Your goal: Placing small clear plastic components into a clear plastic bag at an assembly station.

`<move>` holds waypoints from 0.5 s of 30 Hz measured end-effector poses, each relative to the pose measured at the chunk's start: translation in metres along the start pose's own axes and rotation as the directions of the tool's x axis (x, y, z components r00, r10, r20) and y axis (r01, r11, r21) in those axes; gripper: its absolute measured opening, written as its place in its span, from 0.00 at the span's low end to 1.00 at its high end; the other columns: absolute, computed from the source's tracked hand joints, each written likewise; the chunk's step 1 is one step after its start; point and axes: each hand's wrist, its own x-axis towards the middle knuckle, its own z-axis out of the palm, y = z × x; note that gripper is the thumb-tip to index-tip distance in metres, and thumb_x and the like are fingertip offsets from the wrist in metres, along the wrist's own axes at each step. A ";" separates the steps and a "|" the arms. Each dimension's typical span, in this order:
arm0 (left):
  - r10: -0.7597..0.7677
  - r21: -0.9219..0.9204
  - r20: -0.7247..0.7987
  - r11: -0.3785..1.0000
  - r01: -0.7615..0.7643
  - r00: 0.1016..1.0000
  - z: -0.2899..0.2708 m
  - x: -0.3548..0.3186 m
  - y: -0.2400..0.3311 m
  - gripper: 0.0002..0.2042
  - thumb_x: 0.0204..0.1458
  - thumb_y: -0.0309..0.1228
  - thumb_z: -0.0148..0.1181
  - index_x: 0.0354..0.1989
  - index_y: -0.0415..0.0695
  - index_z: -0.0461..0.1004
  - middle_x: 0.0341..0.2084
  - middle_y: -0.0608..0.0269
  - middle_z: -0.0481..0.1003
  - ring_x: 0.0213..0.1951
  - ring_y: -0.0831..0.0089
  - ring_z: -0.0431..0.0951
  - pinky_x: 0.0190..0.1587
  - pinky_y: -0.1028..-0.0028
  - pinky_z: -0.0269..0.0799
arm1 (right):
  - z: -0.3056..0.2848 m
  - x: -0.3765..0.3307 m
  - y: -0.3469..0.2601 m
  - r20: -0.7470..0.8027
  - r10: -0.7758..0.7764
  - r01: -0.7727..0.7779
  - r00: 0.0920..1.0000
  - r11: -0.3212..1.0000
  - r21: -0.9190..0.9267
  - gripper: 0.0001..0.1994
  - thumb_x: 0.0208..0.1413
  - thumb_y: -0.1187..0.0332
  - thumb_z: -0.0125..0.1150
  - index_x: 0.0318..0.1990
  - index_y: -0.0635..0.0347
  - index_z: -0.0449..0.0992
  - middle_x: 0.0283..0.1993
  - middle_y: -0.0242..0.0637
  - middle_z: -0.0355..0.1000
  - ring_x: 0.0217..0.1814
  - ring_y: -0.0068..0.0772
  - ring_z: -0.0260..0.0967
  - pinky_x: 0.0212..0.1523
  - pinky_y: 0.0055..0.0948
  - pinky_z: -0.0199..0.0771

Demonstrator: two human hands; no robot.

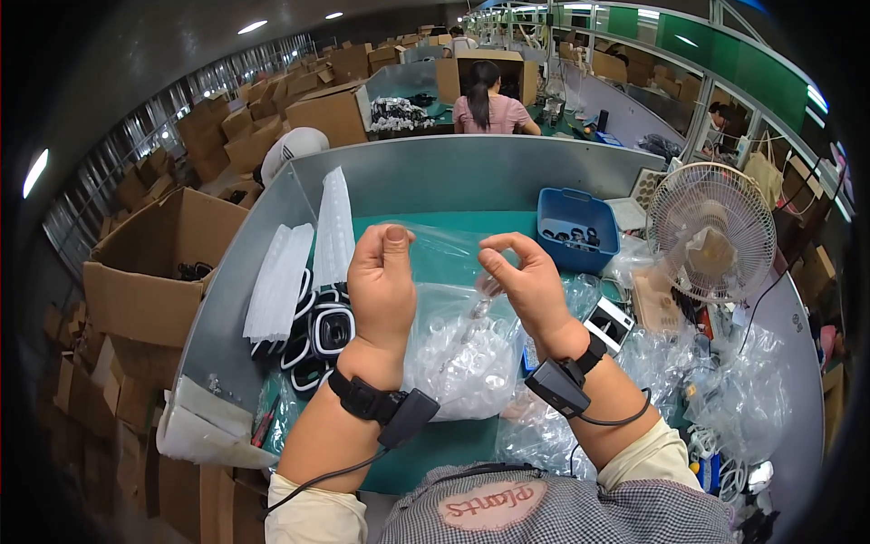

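A clear plastic bag [464, 367] filled with small transparent plastic pieces stands on the green worktop in front of me. Its upper edge is stretched between my hands. My left hand [381, 286] is closed on the left side of the bag's mouth, thumb up. Thumb and forefinger of my right hand [533, 295] pinch the other side; the exact grip is partly hidden. Left of the bag lie several black and white rounded frames [333, 332], beside white strip-like sheets [279, 281]. A black device is strapped to each wrist.
At the back right are a blue bin [576, 231] with dark parts and a caged fan [711, 231]. Loose clear bags [652, 381] cover the right side. A grey partition [489, 168] edges the bench; a cardboard box [154, 304] stands to the left. People work beyond.
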 end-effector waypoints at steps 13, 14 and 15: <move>-0.043 -0.029 0.127 0.998 0.047 0.991 0.003 -0.009 -0.013 0.14 0.64 0.40 0.51 0.33 0.42 0.72 0.21 0.75 0.64 0.24 0.87 0.60 0.28 0.82 0.56 | -0.032 -0.001 0.020 0.138 0.267 -0.211 0.954 0.921 -0.328 0.12 0.56 0.60 0.64 0.39 0.59 0.78 0.36 0.32 0.75 0.34 0.20 0.73 0.29 0.23 0.76; -0.069 -0.020 0.149 0.997 0.073 0.986 0.003 -0.010 -0.011 0.15 0.64 0.40 0.52 0.33 0.40 0.73 0.27 0.71 0.71 0.31 0.83 0.66 0.37 0.80 0.63 | -0.034 -0.001 0.022 0.122 0.256 -0.194 0.959 0.905 -0.379 0.13 0.56 0.60 0.65 0.39 0.60 0.78 0.39 0.32 0.75 0.35 0.21 0.72 0.31 0.23 0.76; -0.071 -0.021 0.150 0.997 0.075 0.986 0.003 -0.011 -0.010 0.15 0.64 0.40 0.52 0.33 0.40 0.73 0.27 0.71 0.71 0.31 0.83 0.66 0.37 0.80 0.63 | -0.033 -0.003 0.022 0.120 0.258 -0.196 0.959 0.904 -0.379 0.13 0.56 0.60 0.65 0.39 0.60 0.78 0.39 0.32 0.75 0.35 0.21 0.72 0.31 0.23 0.76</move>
